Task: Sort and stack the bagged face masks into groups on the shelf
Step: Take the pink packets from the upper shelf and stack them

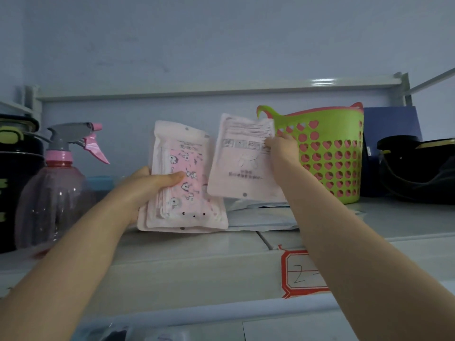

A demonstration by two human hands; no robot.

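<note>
In the middle of the frame, my left hand [147,185] grips a stack of pink mask bags [182,193], thumb across the printed front and fingers behind. I can make out at least two bags in that stack by their offset edges; the exact count is not clear. The front one shows small cartoon animals on pink. The stack stands nearly upright, its lower edge down by the shelf [197,247], though I cannot tell whether it touches.

Just right of it, my right hand [280,148] pinches one single pink bag [241,161] by its right edge. It is raised off the shelf, with its plain back and blurred print facing me. The two lots sit side by side, edges close.

Below the single bag, a low pile of pale bluish bags [261,217] lies flat on the shelf. There are at least two layers, more I cannot count.

At centre right, behind my right hand, stands one green basket [330,153] with heart-shaped holes; pink shows through the holes and along the rim, as if a second basket sits inside. At the left of the frame stands one spray bottle [61,183] with a pink and grey trigger. On the shelf's front edge, lower right, is one red-bordered label [300,271] marked "2".
</note>
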